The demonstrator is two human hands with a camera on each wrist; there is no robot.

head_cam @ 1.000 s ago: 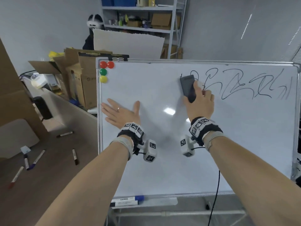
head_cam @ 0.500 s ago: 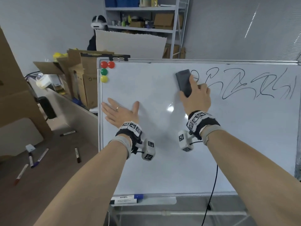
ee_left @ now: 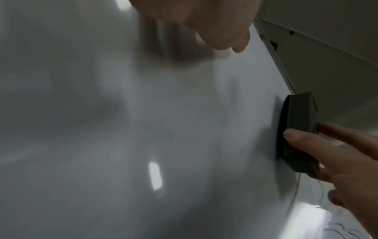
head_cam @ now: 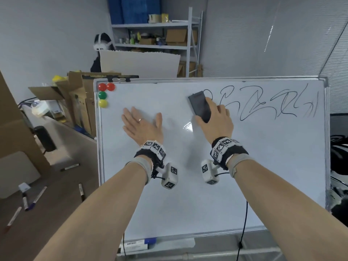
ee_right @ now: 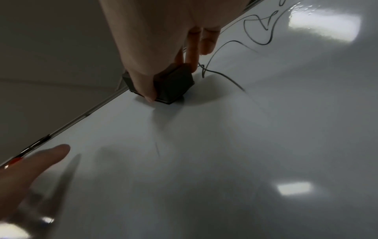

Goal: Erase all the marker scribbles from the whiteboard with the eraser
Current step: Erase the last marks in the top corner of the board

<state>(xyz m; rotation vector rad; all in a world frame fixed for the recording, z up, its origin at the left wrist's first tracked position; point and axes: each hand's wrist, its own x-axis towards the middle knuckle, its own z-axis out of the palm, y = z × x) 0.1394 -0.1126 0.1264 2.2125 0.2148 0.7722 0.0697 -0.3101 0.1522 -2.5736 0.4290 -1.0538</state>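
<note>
A white whiteboard (head_cam: 207, 185) stands in front of me on a stand. Black marker scribbles (head_cam: 263, 106) run along its upper right part, seen close in the right wrist view as scribbles (ee_right: 259, 32). My right hand (head_cam: 214, 119) grips a dark grey eraser (head_cam: 199, 105) and presses it flat on the board at the left end of the scribbles; the eraser (ee_right: 171, 85) shows thumb and fingers on its sides, as does the eraser (ee_left: 296, 132). My left hand (head_cam: 141, 125) lies flat on the board's left half, fingers straight and spread.
Red, green and yellow magnets (head_cam: 102, 96) sit at the board's top left corner. Markers (head_cam: 139, 243) lie on the tray below. Loose markers (head_cam: 35, 198) are scattered on the floor at left beside cardboard boxes (head_cam: 79, 102). A shelf (head_cam: 156, 38) and a person stand behind.
The eraser has slid up and slightly left along the scribbles' left end, and the short stroke there is gone. The left hand has stayed flat on the board.
</note>
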